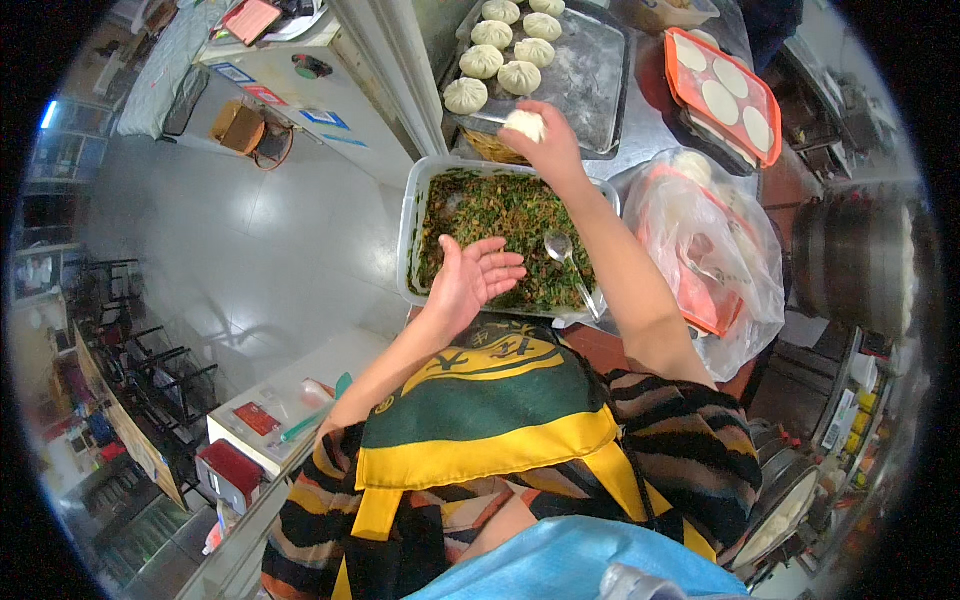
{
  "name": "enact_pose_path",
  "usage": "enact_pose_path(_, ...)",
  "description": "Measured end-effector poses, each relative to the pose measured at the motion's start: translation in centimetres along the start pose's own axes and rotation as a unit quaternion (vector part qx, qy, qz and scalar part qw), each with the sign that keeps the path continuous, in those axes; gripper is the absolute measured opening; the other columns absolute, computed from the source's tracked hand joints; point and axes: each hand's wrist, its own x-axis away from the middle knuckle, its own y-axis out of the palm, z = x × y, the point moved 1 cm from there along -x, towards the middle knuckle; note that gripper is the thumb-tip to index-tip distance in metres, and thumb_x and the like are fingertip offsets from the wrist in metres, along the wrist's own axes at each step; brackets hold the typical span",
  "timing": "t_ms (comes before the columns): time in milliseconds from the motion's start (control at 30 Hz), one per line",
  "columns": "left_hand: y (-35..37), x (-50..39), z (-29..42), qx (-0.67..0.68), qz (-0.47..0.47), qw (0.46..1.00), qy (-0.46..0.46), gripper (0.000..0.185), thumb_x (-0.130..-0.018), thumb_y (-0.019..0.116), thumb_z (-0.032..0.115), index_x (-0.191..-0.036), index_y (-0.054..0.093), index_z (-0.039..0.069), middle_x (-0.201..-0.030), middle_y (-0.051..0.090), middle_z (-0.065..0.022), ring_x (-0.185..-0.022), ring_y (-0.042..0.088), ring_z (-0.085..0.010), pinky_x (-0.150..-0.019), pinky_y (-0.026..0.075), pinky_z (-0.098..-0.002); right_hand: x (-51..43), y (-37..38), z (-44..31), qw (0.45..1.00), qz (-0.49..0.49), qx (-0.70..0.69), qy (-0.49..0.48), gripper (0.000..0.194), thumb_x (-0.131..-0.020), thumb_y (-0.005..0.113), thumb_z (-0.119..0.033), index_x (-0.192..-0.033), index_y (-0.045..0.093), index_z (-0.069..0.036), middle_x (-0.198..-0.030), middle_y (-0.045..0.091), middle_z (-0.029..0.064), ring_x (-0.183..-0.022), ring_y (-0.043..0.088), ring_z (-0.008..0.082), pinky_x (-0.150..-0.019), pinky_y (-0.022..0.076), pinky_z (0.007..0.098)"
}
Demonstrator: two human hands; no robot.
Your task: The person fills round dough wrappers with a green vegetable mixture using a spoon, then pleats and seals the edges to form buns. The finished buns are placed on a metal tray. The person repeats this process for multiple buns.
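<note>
My right hand [551, 146] grips a pleated white dough bun [525, 126] over the near edge of a dark metal tray [574, 79]. Several shaped buns [481, 61] stand in two rows on that tray, mostly along its left side. My left hand [480, 274], palm up with fingers apart, holds nothing above a plastic tub [409, 225]. Chopped green and brown filling [487, 199] covers much of the tub's floor. A metal spoon [570, 262] rests in the filling, its handle over the near right rim.
Flat dough rounds [720, 101] lie on an orange-rimmed tray [679, 82] at the back right. A clear plastic bag [720, 247] covers more orange trays beside the tub. Under the metal tray's near edge sits a woven basket [491, 146]. A white cabinet [300, 97] stands at the left.
</note>
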Motion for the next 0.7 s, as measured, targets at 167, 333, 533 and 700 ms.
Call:
enact_pose_path(167,-1.3,0.9,-0.2,0.014,0.031,0.999,0.017,0.090,-0.087,0.016,0.074,-0.130,0.039,-0.001,-0.119,0.058,-0.0200,-0.105,0.061,-0.0279,-0.092,0.049,-0.0381,-4.5,3.5,1.6,0.989,0.028,0.142,0.043,0.057,-0.069,0.081,-0.037,-0.113,0.063,-0.005,-0.112,0.061,0.0180,-0.105,0.059,0.0324,-0.090,0.0472,0.0394)
enact_pose_path(333,-1.8,1.2,-0.5,0.012,0.021,1.000,0.005,0.089,-0.085,0.024,0.076,-0.129,0.042,0.001,-0.120,0.057,-0.0192,-0.109,0.058,-0.0294,-0.094,0.048,-0.0384,-4.0,3.7,0.3,0.982,0.065,0.171,0.049,0.054,-0.073,0.077,-0.039,-0.114,0.062,-0.006,-0.117,0.058,0.0168,-0.109,0.057,0.0327,-0.093,0.0467,0.0425)
enact_pose_path(533,-0.4,0.5,-0.9,-0.020,0.016,0.999,-0.044,0.088,-0.087,0.020,0.075,-0.128,0.042,0.000,-0.117,0.058,-0.0181,-0.106,0.058,-0.0285,-0.091,0.046,-0.0370,-2.9,2.9,0.1,0.992,0.080,0.088,0.050,0.055,-0.071,0.080,-0.031,-0.115,0.059,-0.006,-0.122,0.051,0.0149,-0.113,0.053,0.0344,-0.094,0.0456,0.0429)
enact_pose_path(700,1.6,-0.8,-1.4,-0.069,-0.026,0.994,-0.079,0.088,-0.087,0.023,0.076,-0.127,0.044,0.000,-0.116,0.059,-0.0172,-0.104,0.059,-0.0275,-0.089,0.047,-0.0358,-0.8,-0.6,0.6,0.977,0.164,0.136,-0.021,0.052,-0.073,0.079,-0.026,-0.115,0.057,-0.004,-0.124,0.050,0.0165,-0.112,0.053,0.0358,-0.093,0.0460,0.0419)
